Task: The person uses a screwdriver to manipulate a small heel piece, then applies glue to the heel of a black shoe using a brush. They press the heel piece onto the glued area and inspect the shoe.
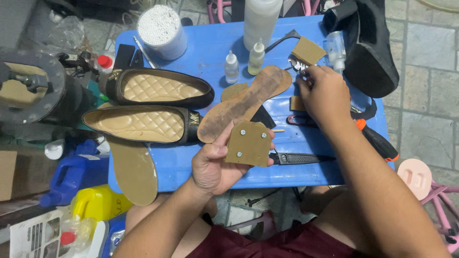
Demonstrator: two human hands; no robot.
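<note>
My left hand [213,161] holds a brown heel-shaped pad [249,142] with three small white studs, raised over the front of the blue table [215,48]. My right hand [324,95] reaches to the table's far right, its fingers closed on a small metal piece [297,64] beside a tan square block [308,50]. A worn brown insole [244,102] lies between the hands. Two black flat shoes [158,88] [138,124] with quilted tan linings rest on the left. A loose tan insole [134,167] hangs over the front left edge.
Two small glue bottles [232,66] [256,57], a tall white bottle [260,19] and a tub of white sticks [162,26] stand at the back. A black knife [296,157], red-handled scissors [299,120] and an orange-black tool [377,141] lie near the front right. A black shoe [368,43] sits at far right.
</note>
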